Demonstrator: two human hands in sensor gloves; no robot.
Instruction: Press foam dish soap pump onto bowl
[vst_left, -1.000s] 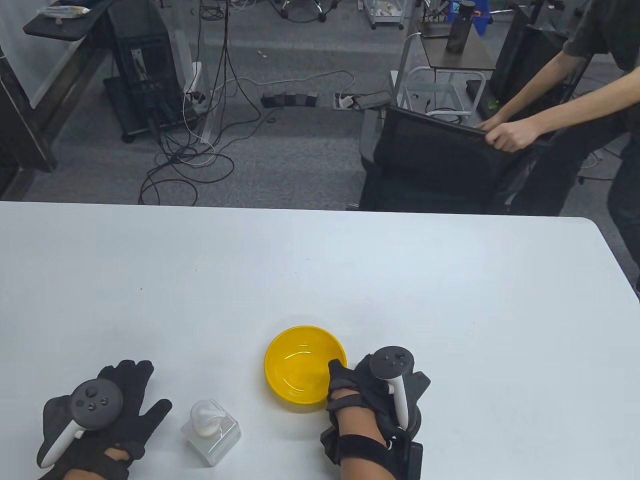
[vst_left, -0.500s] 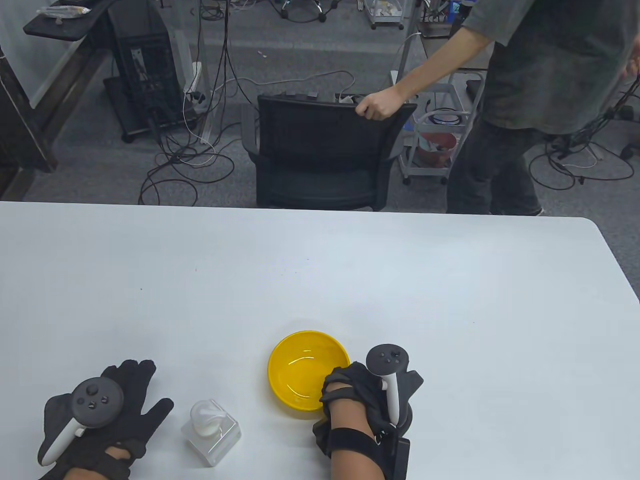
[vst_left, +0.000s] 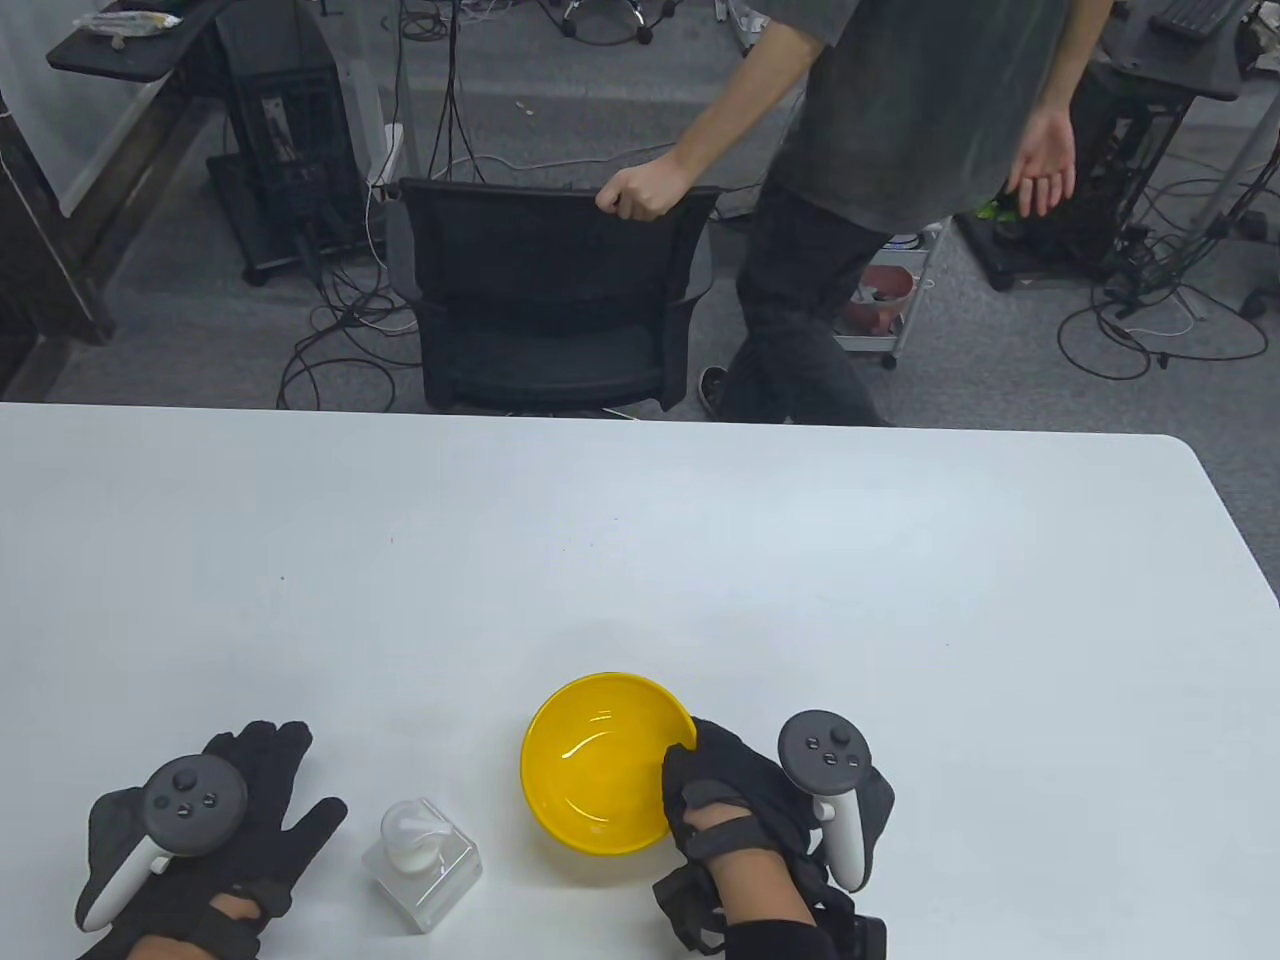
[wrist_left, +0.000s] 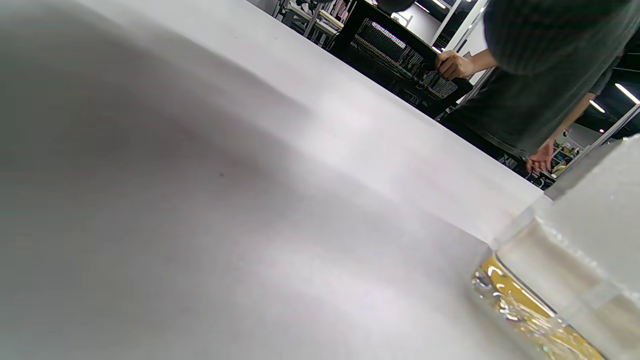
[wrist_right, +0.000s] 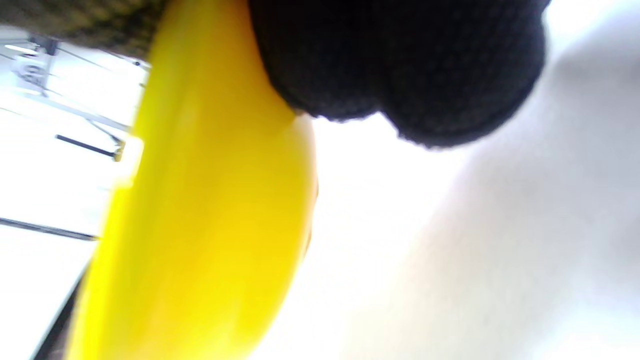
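At lower centre the right hand (vst_left: 745, 800) is grasping the yellow bowl's (vst_left: 590, 765) right rim, while the left hand (vst_left: 215, 830) is lying flat, grip released, beside the foam soap dispenser (vst_left: 420, 865).

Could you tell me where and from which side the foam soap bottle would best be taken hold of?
Probably by its clear square body, below the white pump head. The soap bottle stands upright just right of the flat left hand, so that hand could wrap it from its left, leaving the pump free and the spout side toward the yellow bowl.
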